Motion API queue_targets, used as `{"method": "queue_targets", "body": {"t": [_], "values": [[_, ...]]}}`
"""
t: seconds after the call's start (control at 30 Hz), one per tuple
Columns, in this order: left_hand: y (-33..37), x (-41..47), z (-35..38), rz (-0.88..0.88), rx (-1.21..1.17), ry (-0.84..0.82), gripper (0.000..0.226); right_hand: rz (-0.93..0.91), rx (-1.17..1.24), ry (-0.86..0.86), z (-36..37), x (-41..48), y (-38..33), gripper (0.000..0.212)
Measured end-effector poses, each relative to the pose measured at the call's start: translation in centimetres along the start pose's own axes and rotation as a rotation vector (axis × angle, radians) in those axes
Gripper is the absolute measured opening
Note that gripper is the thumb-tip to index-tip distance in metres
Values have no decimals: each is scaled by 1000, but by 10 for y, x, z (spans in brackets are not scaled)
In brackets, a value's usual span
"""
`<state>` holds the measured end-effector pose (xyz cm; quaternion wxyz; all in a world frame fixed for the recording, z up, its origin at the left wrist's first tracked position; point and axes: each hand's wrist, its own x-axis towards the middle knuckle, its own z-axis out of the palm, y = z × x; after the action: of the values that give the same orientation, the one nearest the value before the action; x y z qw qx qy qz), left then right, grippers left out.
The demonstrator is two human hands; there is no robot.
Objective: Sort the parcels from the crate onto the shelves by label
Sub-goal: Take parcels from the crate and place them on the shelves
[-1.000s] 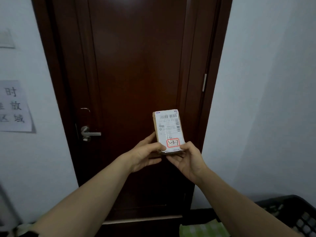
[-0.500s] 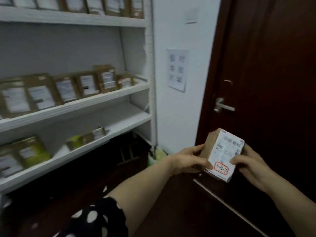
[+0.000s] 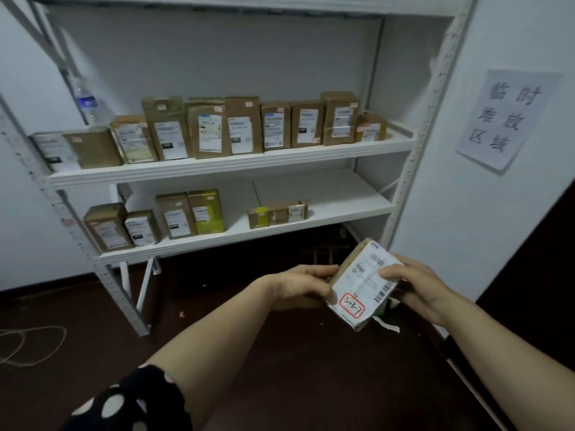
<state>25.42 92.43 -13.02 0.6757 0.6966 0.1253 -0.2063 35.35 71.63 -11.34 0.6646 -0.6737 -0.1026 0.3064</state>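
A small cardboard parcel (image 3: 361, 284) with a white shipping label and a red-framed tag reading 3-3-7 is tilted in front of me, low and to the right. My left hand (image 3: 303, 283) grips its left edge and my right hand (image 3: 417, 286) grips its right edge. The white shelf unit stands beyond it. The middle shelf (image 3: 236, 164) carries a full row of upright parcels. The lower shelf (image 3: 326, 213) has several parcels on its left half, a flat one in the middle and bare board at the right. The crate is not in view.
A water bottle (image 3: 87, 104) stands at the left end of the middle shelf. A paper sign (image 3: 507, 119) hangs on the white wall to the right. The floor is dark, with a loose cord (image 3: 28, 346) at the left and a white scrap (image 3: 387, 325) under the parcel.
The view has swung left from the brown door to face the shelf unit. Both hands kept hold of the parcel, which has tilted and dropped lower in view.
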Motion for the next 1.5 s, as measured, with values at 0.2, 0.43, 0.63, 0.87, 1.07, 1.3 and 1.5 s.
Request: {"method": "queue_targets", "body": {"t": [0.2, 0.43, 0.63, 0.87, 1.07, 1.3, 1.5], "values": [[-22, -21, -104, 11, -88, 71, 61, 54, -74, -62, 99, 77, -3, 15], [-42, -26, -194, -72, -57, 218, 59, 72, -74, -56, 198, 144, 2, 12], [-62, -30, -221, -88, 11, 355, 52, 121, -98, -22, 244, 173, 9, 10], [-71, -40, -234, -58, -32, 411, 40, 163, -126, -63, 267, 187, 11, 11], [-63, -43, -237, -46, -32, 419, 41, 180, -125, -89, 268, 192, 4, 15], [-56, -38, -241, -25, -10, 405, 51, 179, -103, -102, 262, 201, -1, 22], [-46, -33, -248, -8, 48, 354, 54, 177, -78, -107, 259, 210, -5, 16]]}}
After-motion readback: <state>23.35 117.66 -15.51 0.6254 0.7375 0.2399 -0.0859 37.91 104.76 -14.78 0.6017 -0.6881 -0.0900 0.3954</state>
